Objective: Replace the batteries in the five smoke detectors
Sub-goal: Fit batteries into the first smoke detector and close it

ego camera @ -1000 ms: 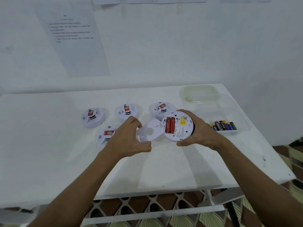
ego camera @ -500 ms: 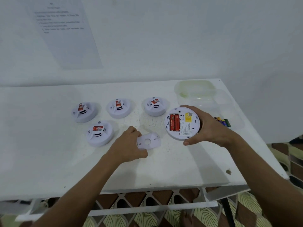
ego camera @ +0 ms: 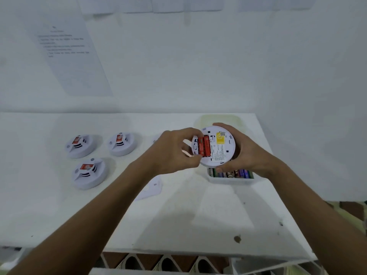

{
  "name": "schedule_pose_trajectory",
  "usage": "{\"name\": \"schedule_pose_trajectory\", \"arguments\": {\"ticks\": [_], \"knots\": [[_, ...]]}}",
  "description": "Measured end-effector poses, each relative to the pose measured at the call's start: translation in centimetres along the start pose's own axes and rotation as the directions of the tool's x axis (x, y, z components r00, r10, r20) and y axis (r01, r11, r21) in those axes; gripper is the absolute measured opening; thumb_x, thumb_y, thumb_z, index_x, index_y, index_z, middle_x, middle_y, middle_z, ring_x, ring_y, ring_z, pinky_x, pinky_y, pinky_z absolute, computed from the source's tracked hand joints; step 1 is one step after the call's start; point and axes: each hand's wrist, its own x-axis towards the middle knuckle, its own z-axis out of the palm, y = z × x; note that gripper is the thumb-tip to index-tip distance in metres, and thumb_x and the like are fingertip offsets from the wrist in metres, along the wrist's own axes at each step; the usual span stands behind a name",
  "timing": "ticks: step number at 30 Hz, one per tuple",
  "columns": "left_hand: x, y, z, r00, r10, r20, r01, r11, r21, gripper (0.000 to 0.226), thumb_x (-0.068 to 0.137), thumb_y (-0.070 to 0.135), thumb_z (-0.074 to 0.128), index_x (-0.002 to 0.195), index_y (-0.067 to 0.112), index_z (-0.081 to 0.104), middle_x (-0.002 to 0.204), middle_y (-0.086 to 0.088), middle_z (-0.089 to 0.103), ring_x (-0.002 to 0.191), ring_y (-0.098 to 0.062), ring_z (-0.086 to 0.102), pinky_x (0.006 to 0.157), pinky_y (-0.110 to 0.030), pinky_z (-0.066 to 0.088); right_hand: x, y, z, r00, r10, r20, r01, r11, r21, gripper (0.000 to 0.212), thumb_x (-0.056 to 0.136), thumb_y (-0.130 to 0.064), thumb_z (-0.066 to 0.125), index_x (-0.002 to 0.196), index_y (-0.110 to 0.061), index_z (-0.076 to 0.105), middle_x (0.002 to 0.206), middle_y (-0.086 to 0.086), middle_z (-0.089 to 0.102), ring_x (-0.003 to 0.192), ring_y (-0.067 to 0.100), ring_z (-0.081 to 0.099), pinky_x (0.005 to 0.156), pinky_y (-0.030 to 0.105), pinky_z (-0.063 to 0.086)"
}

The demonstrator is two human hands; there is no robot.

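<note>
My right hand (ego camera: 245, 155) grips a round white smoke detector (ego camera: 218, 148) from the right, held above the table with its back facing me. Its battery bay is uncovered and two red batteries (ego camera: 204, 146) lie side by side in it. My left hand (ego camera: 171, 152) reaches in from the left, with index finger and thumb pinching the ends of the leftmost red battery. The white back cover (ego camera: 152, 188) lies flat on the table below my left wrist. A white tray of several mixed batteries (ego camera: 231, 174) sits under the held detector.
Three more white smoke detectors (ego camera: 79, 145) (ego camera: 122, 143) (ego camera: 89, 173) rest on the white table (ego camera: 178, 221) at the left. Another is mostly hidden behind my left hand. A clear container (ego camera: 218, 118) stands at the back right. The wall is close behind.
My left hand laid the back cover on the table and came up to the red batteries. My right hand carried the detector up and to the right, over the battery tray.
</note>
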Motion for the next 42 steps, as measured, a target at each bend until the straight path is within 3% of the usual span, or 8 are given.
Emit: {"name": "schedule_pose_trajectory", "arguments": {"ticks": [4, 8, 11, 18, 26, 30, 35, 42], "knots": [[1.6, 0.9, 2.0, 1.0, 0.0, -0.005, 0.001, 0.998, 0.065, 0.053, 0.07, 0.025, 0.08, 0.119, 0.026, 0.062, 0.107, 0.009, 0.068, 0.072, -0.004, 0.07, 0.069, -0.018, 0.058, -0.6, 1.3, -1.3, 1.0, -0.012, 0.02, 0.012, 1.0, -0.02, 0.108, 0.059, 0.0, 0.087, 0.147, -0.027, 0.031, 0.138, -0.004, 0.052, 0.125, 0.016, 0.056, 0.09, 0.032, 0.056], [2.6, 1.6, 3.6, 0.999, -0.037, 0.01, 0.036, 0.997, 0.071, 0.054, 0.07, 0.024, 0.082, 0.12, 0.025, 0.06, 0.108, 0.007, 0.068, 0.072, -0.006, 0.071, 0.065, -0.026, 0.06, -0.8, 2.4, -2.4, 1.0, -0.017, 0.008, 0.017, 1.0, -0.022, 0.114, 0.051, -0.001, 0.093, 0.145, -0.024, 0.033, 0.138, 0.001, 0.05, 0.125, 0.018, 0.056, 0.092, 0.037, 0.057], [3.2, 1.8, 4.2, 0.998, -0.055, 0.034, 0.052, 0.994, 0.098, 0.056, 0.071, 0.024, 0.081, 0.123, 0.024, 0.061, 0.107, 0.007, 0.07, 0.073, -0.004, 0.07, 0.062, -0.021, 0.059, -0.7, 3.0, -3.1, 1.0, -0.011, 0.016, 0.011, 0.999, -0.053, 0.115, 0.046, -0.009, 0.097, 0.142, -0.027, 0.035, 0.135, -0.001, 0.052, 0.124, 0.017, 0.055, 0.096, 0.036, 0.055], [4.7, 2.2, 4.4, 0.997, -0.032, 0.071, 0.016, 0.978, 0.206, 0.057, 0.07, 0.026, 0.08, 0.125, 0.021, 0.062, 0.107, 0.005, 0.071, 0.064, -0.002, 0.065, 0.069, -0.013, 0.055, -0.1, 3.7, -3.8, 0.997, -0.072, -0.034, 0.067, 0.99, -0.128, 0.098, 0.053, 0.0, 0.094, 0.134, -0.023, 0.046, 0.125, -0.007, 0.058, 0.114, 0.011, 0.06, 0.087, 0.023, 0.054], [6.4, 2.1, 4.6, 0.983, 0.016, 0.184, -0.076, 0.943, 0.324, 0.058, 0.071, 0.032, 0.082, 0.121, 0.017, 0.056, 0.101, 0.0, 0.068, 0.079, -0.015, 0.066, 0.07, -0.031, 0.059, 0.2, 4.5, -3.7, 0.995, -0.069, -0.076, 0.059, 0.99, -0.124, 0.094, 0.052, -0.009, 0.091, 0.132, -0.024, 0.045, 0.122, -0.004, 0.06, 0.109, 0.007, 0.062, 0.086, 0.02, 0.053], [6.8, 1.8, 4.3, 0.969, 0.01, 0.246, -0.1, 0.93, 0.355, 0.06, 0.071, 0.036, 0.082, 0.12, 0.018, 0.051, 0.093, 0.006, 0.06, 0.071, -0.01, 0.061, 0.065, -0.03, 0.06, 0.3, 5.0, -3.4, 0.995, -0.054, -0.083, 0.043, 0.991, -0.123, 0.094, 0.053, -0.01, 0.092, 0.134, -0.023, 0.045, 0.124, -0.003, 0.06, 0.113, 0.014, 0.061, 0.09, 0.028, 0.055], [6.9, 1.5, 3.4, 0.963, 0.002, 0.268, -0.101, 0.929, 0.356, 0.057, 0.07, 0.033, 0.081, 0.116, 0.018, 0.051, 0.092, 0.005, 0.062, 0.069, -0.009, 0.061, 0.063, -0.025, 0.058, 0.6, 4.8, -2.6, 0.993, -0.055, -0.103, 0.044, 0.993, -0.114, 0.093, 0.052, -0.011, 0.092, 0.132, -0.025, 0.046, 0.123, -0.006, 0.06, 0.111, 0.011, 0.062, 0.087, 0.022, 0.054], [6.4, 1.6, 3.1, 0.965, 0.043, 0.26, -0.168, 0.861, 0.481, 0.058, 0.078, 0.03, 0.073, 0.123, 0.013, 0.042, 0.092, -0.001, 0.064, 0.071, -0.017, 0.061, 0.063, -0.034, 0.057, 1.2, 4.4, -2.6, 0.992, -0.073, -0.103, 0.062, 0.993, -0.099, 0.095, 0.053, -0.005, 0.091, 0.135, -0.019, 0.044, 0.124, -0.006, 0.059, 0.114, 0.015, 0.061, 0.091, 0.028, 0.055]]}}
